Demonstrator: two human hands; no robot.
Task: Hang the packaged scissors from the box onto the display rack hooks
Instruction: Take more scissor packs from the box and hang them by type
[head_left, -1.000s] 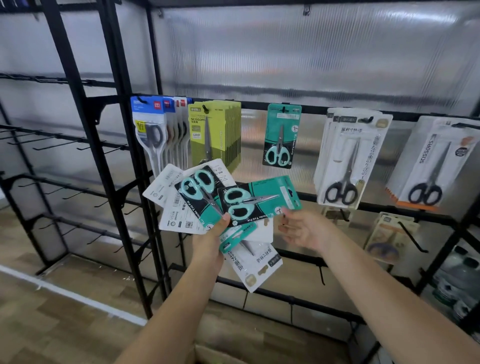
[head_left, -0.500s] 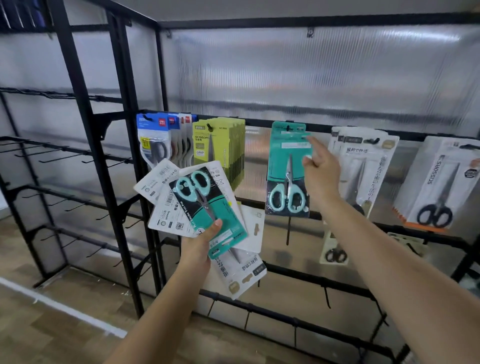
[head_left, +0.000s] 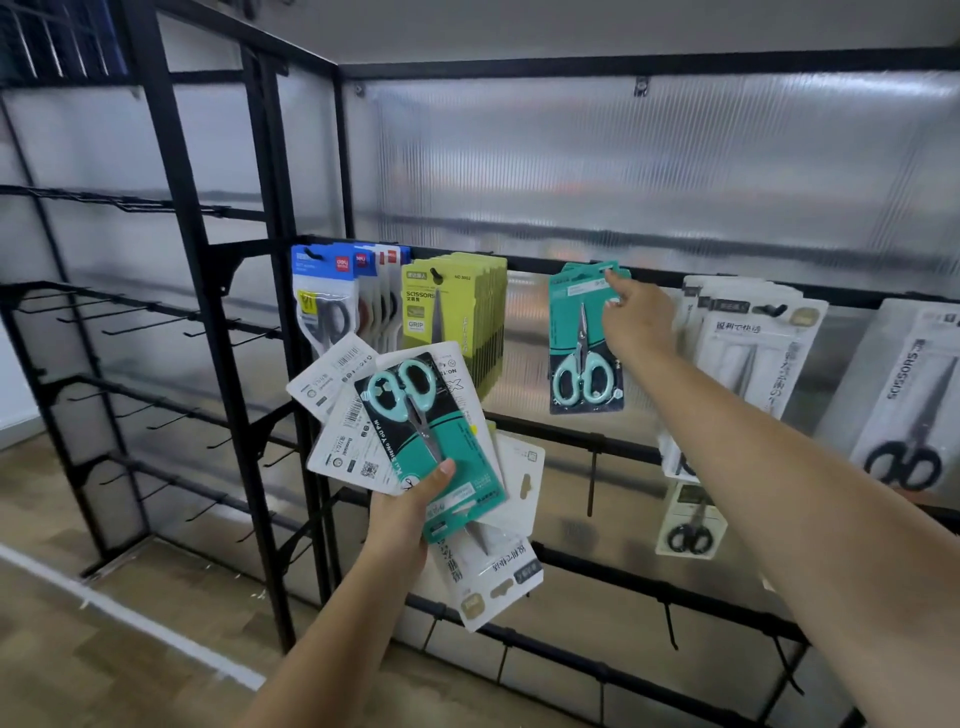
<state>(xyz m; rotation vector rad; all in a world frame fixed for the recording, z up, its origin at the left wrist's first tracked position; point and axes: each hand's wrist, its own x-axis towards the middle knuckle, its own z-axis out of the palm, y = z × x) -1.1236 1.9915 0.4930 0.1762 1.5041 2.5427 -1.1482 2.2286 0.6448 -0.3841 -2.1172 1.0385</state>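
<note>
My left hand (head_left: 402, 514) grips a fan of several scissors packs, low in the middle. Its thumb presses on the front one, a teal pack with mint-handled scissors (head_left: 431, 441); white packs (head_left: 343, 441) spread behind it. My right hand (head_left: 636, 322) reaches up to the top bar of the black display rack (head_left: 540, 267). It pinches the upper right corner of a teal scissors pack (head_left: 579, 338) that sits upright at the hook there. Another teal pack shows just behind it. The box is not in view.
Blue packs (head_left: 322, 296) and yellow-green packs (head_left: 447, 306) hang left of the teal pack, white packs with black scissors (head_left: 748, 353) to its right. Bare hooks line the lower bars (head_left: 592, 488) and the left rack bay (head_left: 156, 317). Ribbed translucent panels back the rack.
My right hand took a teal pack from the fan in my left hand, lifted it to the top-bar hook and now holds its top corner there. My left hand stays low with the fan.
</note>
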